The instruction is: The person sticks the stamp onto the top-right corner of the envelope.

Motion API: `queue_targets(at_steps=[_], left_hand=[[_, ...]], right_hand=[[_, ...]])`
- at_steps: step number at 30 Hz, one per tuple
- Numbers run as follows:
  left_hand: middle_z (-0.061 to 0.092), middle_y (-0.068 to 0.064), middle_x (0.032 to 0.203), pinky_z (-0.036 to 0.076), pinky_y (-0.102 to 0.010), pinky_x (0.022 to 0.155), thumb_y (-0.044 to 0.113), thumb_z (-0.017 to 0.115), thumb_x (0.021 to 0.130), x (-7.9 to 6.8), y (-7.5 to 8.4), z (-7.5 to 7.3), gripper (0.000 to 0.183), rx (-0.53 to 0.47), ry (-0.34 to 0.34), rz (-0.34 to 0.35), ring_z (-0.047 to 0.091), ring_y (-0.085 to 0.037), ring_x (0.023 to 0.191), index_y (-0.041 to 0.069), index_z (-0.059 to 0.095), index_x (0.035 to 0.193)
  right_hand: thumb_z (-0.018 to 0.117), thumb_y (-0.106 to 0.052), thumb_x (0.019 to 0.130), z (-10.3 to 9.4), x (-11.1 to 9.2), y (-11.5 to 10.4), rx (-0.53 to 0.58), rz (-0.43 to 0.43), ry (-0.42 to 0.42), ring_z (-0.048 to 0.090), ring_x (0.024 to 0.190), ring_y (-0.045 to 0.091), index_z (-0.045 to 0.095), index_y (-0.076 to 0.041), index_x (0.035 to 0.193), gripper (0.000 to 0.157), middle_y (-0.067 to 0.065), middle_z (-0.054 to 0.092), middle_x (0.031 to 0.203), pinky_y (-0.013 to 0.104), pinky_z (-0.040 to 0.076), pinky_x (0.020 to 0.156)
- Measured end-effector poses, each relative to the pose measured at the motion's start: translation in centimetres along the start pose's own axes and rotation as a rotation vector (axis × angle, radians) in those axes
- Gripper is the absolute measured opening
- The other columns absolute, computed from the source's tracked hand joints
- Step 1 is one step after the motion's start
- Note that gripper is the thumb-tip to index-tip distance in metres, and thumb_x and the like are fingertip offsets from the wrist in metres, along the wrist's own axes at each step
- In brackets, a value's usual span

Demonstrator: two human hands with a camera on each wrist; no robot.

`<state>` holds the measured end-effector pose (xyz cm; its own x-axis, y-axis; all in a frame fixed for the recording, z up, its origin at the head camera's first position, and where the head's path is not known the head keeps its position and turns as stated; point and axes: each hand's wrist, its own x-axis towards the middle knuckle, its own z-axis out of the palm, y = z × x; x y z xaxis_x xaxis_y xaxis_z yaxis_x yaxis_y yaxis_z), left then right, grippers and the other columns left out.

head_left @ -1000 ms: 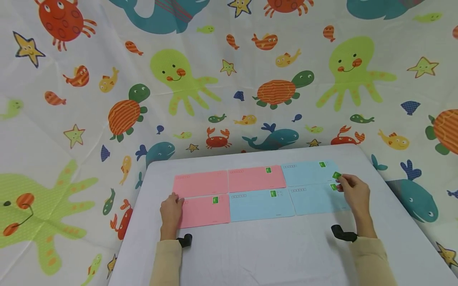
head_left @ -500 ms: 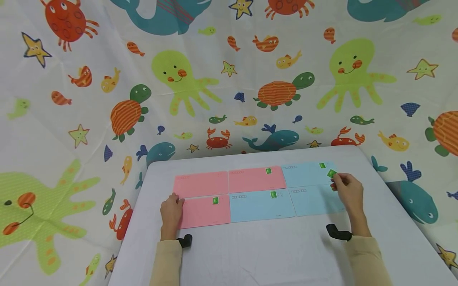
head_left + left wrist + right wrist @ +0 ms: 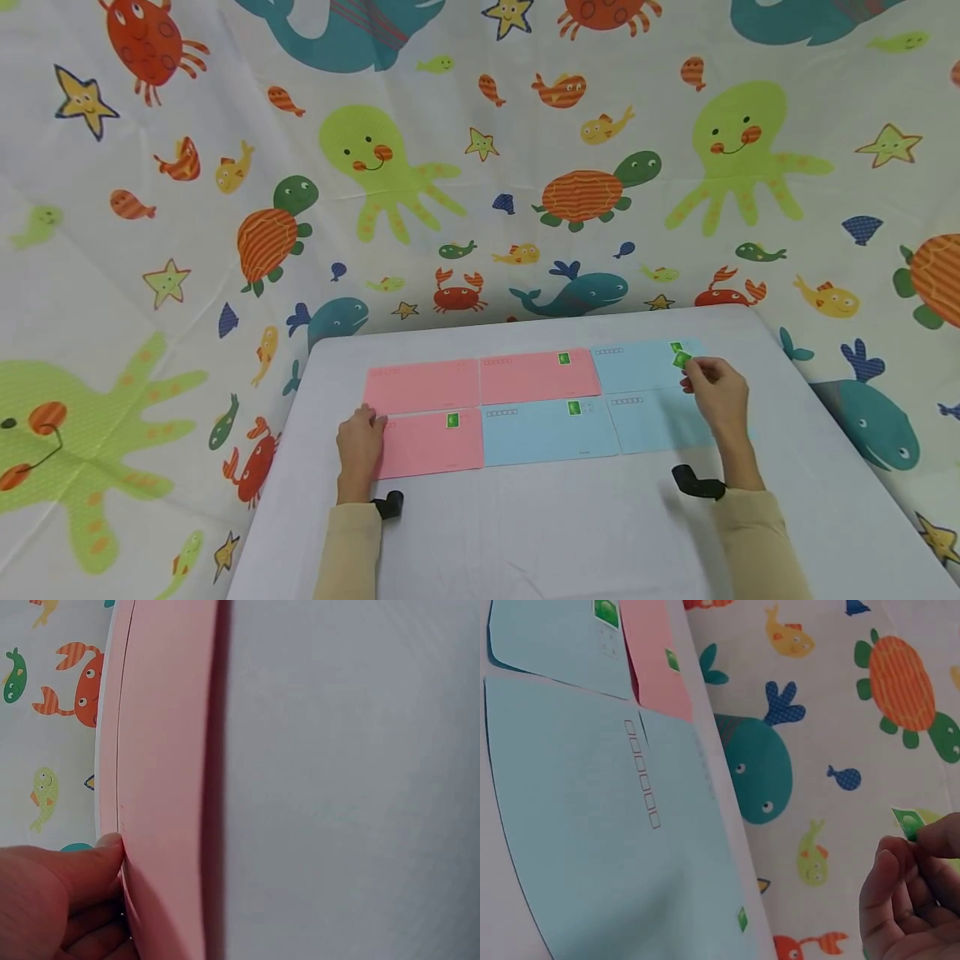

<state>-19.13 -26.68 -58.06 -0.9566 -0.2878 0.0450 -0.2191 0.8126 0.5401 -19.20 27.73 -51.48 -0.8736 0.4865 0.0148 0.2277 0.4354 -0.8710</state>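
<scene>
My left hand (image 3: 360, 443) is at the left edge of the front-left pink envelope (image 3: 429, 450). In the left wrist view its thumb lies on that pink envelope (image 3: 169, 750), with curled fingers below the edge. Thumb and fingertips of my right hand (image 3: 722, 393) pinch a small green postage stamp (image 3: 682, 360), raised over the back-right blue envelope (image 3: 633, 372). That envelope has a stamp (image 3: 677, 346) in its upper right corner. The right wrist view shows the held stamp (image 3: 909, 823) tilted, its picture side showing. Beneath the right hand lies the front-right blue envelope (image 3: 660, 423).
Two more pink envelopes lie in the back row, one plain (image 3: 422, 387) and one stamped (image 3: 534, 377). A stamped blue envelope (image 3: 549, 437) is front centre. All rest on a white-covered table (image 3: 540, 525) before a sea-animal curtain (image 3: 495, 175).
My right hand has moved left and slightly back with the stamp, from beside the right end of the blue envelopes to over the back-right one. The left hand has stayed in place.
</scene>
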Motion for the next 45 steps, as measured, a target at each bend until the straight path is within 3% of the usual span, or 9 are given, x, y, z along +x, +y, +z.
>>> queue_targets(at_steps=[16,25,32,37,41,45], left_hand=[[0.054,-0.030,0.139,0.043,-0.057,0.110,0.013,0.063,0.097,0.2,-0.1,0.1,0.037,-0.001,0.028,0.005,0.050,-0.047,0.133,-0.011,0.062,0.125],[0.054,-0.029,0.140,0.042,-0.056,0.111,0.014,0.064,0.098,0.1,0.1,0.1,0.038,-0.012,0.029,-0.018,0.050,-0.046,0.134,-0.010,0.062,0.127],[0.053,-0.029,0.142,0.040,-0.056,0.113,0.015,0.062,0.099,0.2,0.1,0.1,0.039,-0.016,0.014,-0.031,0.048,-0.046,0.136,-0.010,0.061,0.129],[0.054,-0.029,0.141,0.041,-0.057,0.112,0.014,0.063,0.098,0.1,0.2,0.2,0.039,-0.028,0.021,-0.029,0.049,-0.047,0.135,-0.010,0.061,0.129],[0.054,-0.029,0.141,0.041,-0.057,0.111,0.015,0.063,0.098,0.2,0.3,0.2,0.039,-0.033,0.023,-0.032,0.049,-0.047,0.134,-0.010,0.061,0.129],[0.054,-0.029,0.141,0.041,-0.057,0.111,0.016,0.063,0.098,0.2,0.4,0.2,0.040,-0.037,0.025,-0.037,0.049,-0.047,0.135,-0.009,0.061,0.129]], right_hand=[[0.055,-0.034,0.102,1.6,0.2,-1.5,0.010,-0.049,0.013,0.058,0.065,-0.007,0.062,-0.003,0.124,0.039,0.019,0.070,0.111,0.004,0.048,0.064],[0.058,-0.020,0.100,2.7,0.6,-1.7,0.122,-0.168,0.038,0.061,0.065,-0.005,0.058,-0.002,0.121,0.027,0.005,0.066,0.099,0.010,0.055,0.064],[0.056,-0.023,0.103,3.4,0.4,-1.9,0.080,-0.188,-0.005,0.060,0.069,-0.004,0.065,-0.003,0.121,0.029,0.017,0.068,0.107,0.006,0.052,0.069],[0.054,-0.022,0.104,3.9,0.5,-2.1,0.073,-0.217,-0.023,0.062,0.071,0.000,0.065,-0.003,0.123,0.029,0.018,0.069,0.104,0.005,0.051,0.068],[0.058,-0.023,0.101,4.8,1.4,-1.0,0.165,-0.250,-0.040,0.065,0.073,0.009,0.066,-0.004,0.121,0.029,0.013,0.070,0.099,0.011,0.052,0.067],[0.060,-0.029,0.100,5.6,2.2,0.0,0.172,-0.254,-0.068,0.067,0.076,0.012,0.066,-0.007,0.122,0.032,0.011,0.070,0.099,0.013,0.053,0.069]])
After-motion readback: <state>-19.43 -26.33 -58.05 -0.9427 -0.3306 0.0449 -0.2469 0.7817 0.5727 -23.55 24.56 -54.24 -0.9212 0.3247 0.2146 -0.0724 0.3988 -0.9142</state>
